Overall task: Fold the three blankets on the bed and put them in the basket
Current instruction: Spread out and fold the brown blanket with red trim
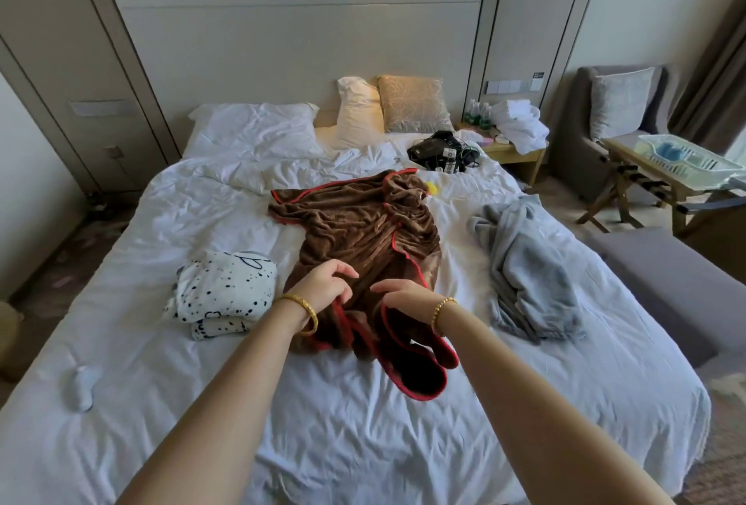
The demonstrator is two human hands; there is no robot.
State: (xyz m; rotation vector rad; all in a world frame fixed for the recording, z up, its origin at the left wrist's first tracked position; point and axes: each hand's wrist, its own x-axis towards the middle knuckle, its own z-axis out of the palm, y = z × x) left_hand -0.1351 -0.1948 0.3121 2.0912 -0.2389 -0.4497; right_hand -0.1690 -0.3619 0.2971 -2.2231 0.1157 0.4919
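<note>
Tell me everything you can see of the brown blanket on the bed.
The brown blanket looks like soft plush fleece, edged all round with red piping. It lies unfolded and rumpled down the middle of the white bed, its far end bunched near a small yellow object. Its near end is lifted off the sheet: the left hand and the right hand each grip it there, and a corner hangs curled below them. It touches neither the spotted blanket nor the grey blanket.

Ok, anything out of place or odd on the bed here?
Mostly no. A tangle of black electronics and cables lies on the bed near the pillows, and a small yellow object peeks from behind the brown blanket.
</note>
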